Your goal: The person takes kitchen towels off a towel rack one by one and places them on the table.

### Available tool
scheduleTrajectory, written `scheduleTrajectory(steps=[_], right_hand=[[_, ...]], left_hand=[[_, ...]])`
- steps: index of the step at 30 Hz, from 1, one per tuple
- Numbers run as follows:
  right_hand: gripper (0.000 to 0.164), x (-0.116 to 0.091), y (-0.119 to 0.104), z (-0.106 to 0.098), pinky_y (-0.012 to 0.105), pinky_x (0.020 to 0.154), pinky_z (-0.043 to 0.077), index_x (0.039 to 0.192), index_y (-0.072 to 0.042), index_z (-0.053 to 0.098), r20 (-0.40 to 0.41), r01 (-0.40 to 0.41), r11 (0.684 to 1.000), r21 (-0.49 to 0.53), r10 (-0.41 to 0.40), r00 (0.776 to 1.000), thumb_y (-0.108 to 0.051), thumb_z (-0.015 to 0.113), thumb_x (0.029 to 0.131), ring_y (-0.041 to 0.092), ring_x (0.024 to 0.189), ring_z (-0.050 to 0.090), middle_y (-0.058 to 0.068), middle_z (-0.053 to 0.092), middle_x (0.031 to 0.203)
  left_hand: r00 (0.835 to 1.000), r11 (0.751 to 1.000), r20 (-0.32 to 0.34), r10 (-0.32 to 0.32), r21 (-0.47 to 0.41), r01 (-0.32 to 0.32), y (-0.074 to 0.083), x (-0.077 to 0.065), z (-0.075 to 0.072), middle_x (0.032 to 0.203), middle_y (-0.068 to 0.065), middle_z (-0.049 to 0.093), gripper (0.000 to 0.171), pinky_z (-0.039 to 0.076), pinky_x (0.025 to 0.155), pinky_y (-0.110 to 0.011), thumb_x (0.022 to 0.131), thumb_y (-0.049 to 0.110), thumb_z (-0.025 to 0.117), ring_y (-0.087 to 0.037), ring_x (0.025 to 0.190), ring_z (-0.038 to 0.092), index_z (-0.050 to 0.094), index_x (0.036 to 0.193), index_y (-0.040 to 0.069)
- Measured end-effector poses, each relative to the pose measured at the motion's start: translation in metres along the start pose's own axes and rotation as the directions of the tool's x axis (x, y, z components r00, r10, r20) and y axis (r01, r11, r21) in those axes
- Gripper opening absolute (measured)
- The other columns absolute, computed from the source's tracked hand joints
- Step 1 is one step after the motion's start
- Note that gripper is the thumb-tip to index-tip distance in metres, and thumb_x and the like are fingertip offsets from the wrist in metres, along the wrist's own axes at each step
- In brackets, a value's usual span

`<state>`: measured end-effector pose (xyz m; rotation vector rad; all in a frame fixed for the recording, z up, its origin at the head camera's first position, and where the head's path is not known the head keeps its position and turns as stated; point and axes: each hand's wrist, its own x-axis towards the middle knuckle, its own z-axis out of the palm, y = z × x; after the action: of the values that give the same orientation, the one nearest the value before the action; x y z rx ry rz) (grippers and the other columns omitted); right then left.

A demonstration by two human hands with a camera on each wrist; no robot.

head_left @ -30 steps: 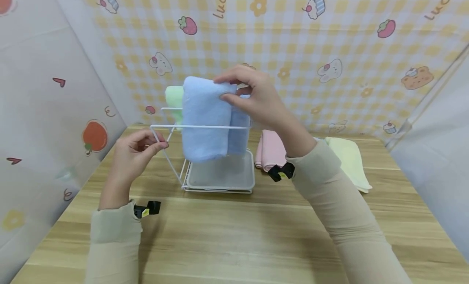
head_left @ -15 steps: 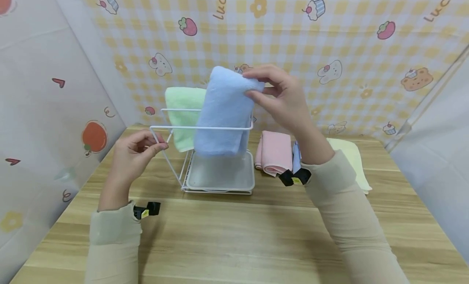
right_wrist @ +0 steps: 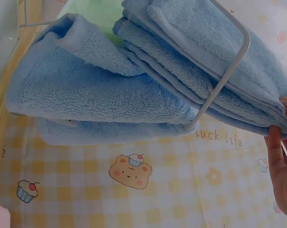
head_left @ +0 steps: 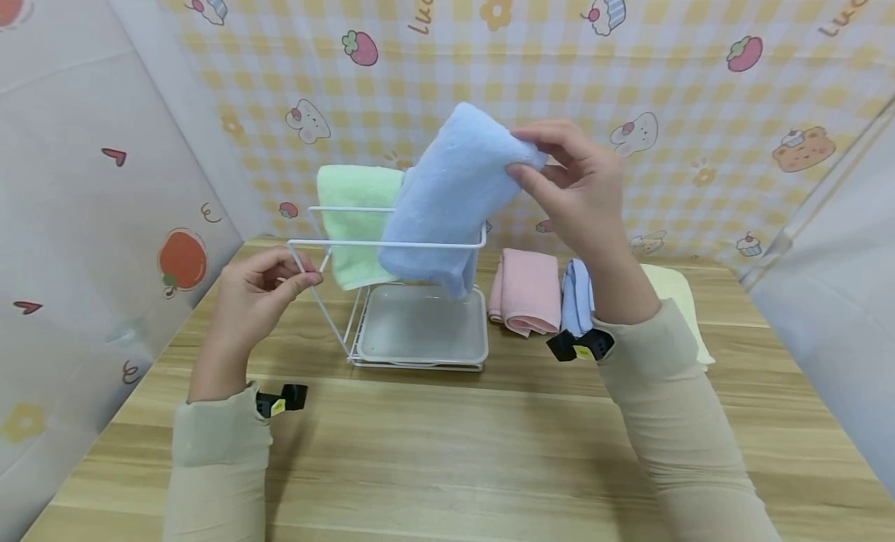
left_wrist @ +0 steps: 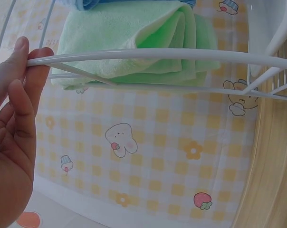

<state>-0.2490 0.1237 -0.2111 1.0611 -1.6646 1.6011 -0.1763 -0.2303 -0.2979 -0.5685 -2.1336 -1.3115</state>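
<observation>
My right hand (head_left: 580, 185) pinches the upper right corner of a folded light blue towel (head_left: 457, 181), which tilts above a white wire rack (head_left: 336, 241). Its lower end sits behind the rack's front rail. In the right wrist view, a second blue towel (right_wrist: 96, 95) hangs beside the held towel (right_wrist: 200, 52); the head view mostly hides it. A folded pale green towel (head_left: 356, 235) stands in the rack's left part. With thumb and fingers, my left hand (head_left: 262, 293) grips the rack's left side bar; the left wrist view shows the fingertips (left_wrist: 43, 54) at the wire.
A grey-white tray (head_left: 423, 332) lies in the rack's base. To its right on the wooden table (head_left: 433, 449) are a folded pink towel (head_left: 531, 290), a blue towel (head_left: 576, 297) and a pale yellow towel (head_left: 678, 293). A patterned cloth backdrop stands close behind.
My right hand has moved right with the light blue towel, whose top has risen and tilted rightward, uncovering the green towel. My left hand has stayed on the rack.
</observation>
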Motion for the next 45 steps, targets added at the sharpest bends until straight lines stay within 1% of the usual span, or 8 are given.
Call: scheduleTrajectory(steps=[5, 12, 18, 24, 30, 35, 38, 45], right_hand=[[0.025, 0.001, -0.002, -0.004, 0.026, 0.082, 0.059, 0.104, 0.008, 0.071, -0.118, -0.025, 0.998, 0.049, 0.031, 0.993, 0.016, 0.069, 0.08, 0.02, 0.1, 0.07, -0.003, 0.072, 0.105], [0.028, 0.002, -0.002, -0.01, 0.025, 0.083, 0.059, 0.102, 0.007, 0.071, -0.262, -0.045, 0.991, 0.127, 0.078, 0.962, 0.019, 0.069, 0.078, 0.021, 0.096, 0.069, 0.003, 0.073, 0.101], [0.027, 0.002, -0.003, -0.023, 0.026, 0.083, 0.059, 0.102, 0.005, 0.071, -0.356, -0.048, 0.987, 0.154, 0.101, 0.929, 0.017, 0.07, 0.078, 0.022, 0.092, 0.066, 0.007, 0.073, 0.099], [0.026, 0.0, -0.003, -0.036, 0.028, 0.086, 0.058, 0.1, 0.004, 0.072, -0.428, -0.045, 0.986, 0.161, 0.111, 0.897, 0.016, 0.072, 0.077, 0.024, 0.092, 0.066, 0.011, 0.072, 0.098], [0.026, -0.003, -0.002, -0.047, 0.031, 0.085, 0.059, 0.098, 0.007, 0.071, -0.493, -0.024, 0.974, 0.223, 0.134, 0.86, 0.017, 0.074, 0.074, 0.028, 0.089, 0.071, 0.015, 0.069, 0.095], [0.025, -0.006, -0.005, -0.059, 0.03, 0.081, 0.059, 0.096, 0.008, 0.072, -0.55, -0.019, 0.973, 0.229, 0.145, 0.823, 0.019, 0.074, 0.073, 0.028, 0.088, 0.068, 0.016, 0.068, 0.092], [0.024, -0.008, -0.007, -0.064, 0.029, 0.079, 0.059, 0.095, 0.009, 0.072, -0.548, -0.02, 0.976, 0.219, 0.14, 0.825, 0.02, 0.073, 0.073, 0.027, 0.086, 0.067, 0.016, 0.068, 0.092], [0.022, -0.02, 0.0, -0.077, 0.023, 0.073, 0.059, 0.097, 0.016, 0.069, -0.414, -0.055, 0.992, 0.117, 0.099, 0.905, 0.02, 0.066, 0.076, 0.02, 0.078, 0.072, 0.013, 0.074, 0.094]], left_hand=[[1.0, 1.0, -0.01, -0.005, -0.01, 0.005, 0.0, 0.0, 0.001, 0.078, 0.022, 0.069, 0.013, 0.039, 0.052, -0.014, 0.079, -0.017, 0.072, 0.001, 0.061, 0.057, 0.068, 0.082, -0.005], [1.0, 1.0, -0.012, 0.004, -0.012, -0.004, 0.0, 0.0, 0.001, 0.078, 0.023, 0.068, 0.016, 0.038, 0.052, -0.014, 0.077, -0.02, 0.072, 0.004, 0.061, 0.056, 0.068, 0.082, -0.005], [1.0, 1.0, -0.015, 0.01, -0.014, -0.01, -0.001, 0.0, 0.0, 0.079, 0.022, 0.069, 0.012, 0.039, 0.052, -0.013, 0.079, -0.016, 0.073, 0.004, 0.062, 0.057, 0.068, 0.082, -0.006], [1.0, 1.0, -0.021, 0.0, -0.01, 0.0, 0.001, -0.001, 0.001, 0.078, 0.021, 0.068, 0.015, 0.038, 0.051, -0.013, 0.078, -0.019, 0.072, 0.003, 0.061, 0.056, 0.068, 0.082, -0.006], [1.0, 1.0, -0.013, -0.005, -0.007, 0.005, -0.001, -0.001, 0.0, 0.079, 0.023, 0.068, 0.007, 0.039, 0.052, -0.013, 0.082, -0.009, 0.075, 0.003, 0.061, 0.054, 0.069, 0.084, -0.004], [1.0, 1.0, -0.019, -0.009, -0.02, 0.008, 0.0, 0.001, 0.002, 0.078, 0.021, 0.069, 0.015, 0.038, 0.051, -0.014, 0.078, -0.02, 0.071, 0.003, 0.06, 0.054, 0.068, 0.082, -0.006], [1.0, 1.0, -0.024, -0.014, -0.022, 0.013, 0.001, 0.001, 0.002, 0.078, 0.021, 0.069, 0.015, 0.038, 0.051, -0.014, 0.078, -0.021, 0.07, 0.003, 0.06, 0.054, 0.068, 0.081, -0.006], [1.0, 1.0, -0.021, -0.01, -0.009, 0.01, 0.0, 0.001, 0.002, 0.078, 0.023, 0.068, 0.013, 0.038, 0.051, -0.013, 0.079, -0.018, 0.072, 0.003, 0.059, 0.053, 0.067, 0.081, -0.006]])
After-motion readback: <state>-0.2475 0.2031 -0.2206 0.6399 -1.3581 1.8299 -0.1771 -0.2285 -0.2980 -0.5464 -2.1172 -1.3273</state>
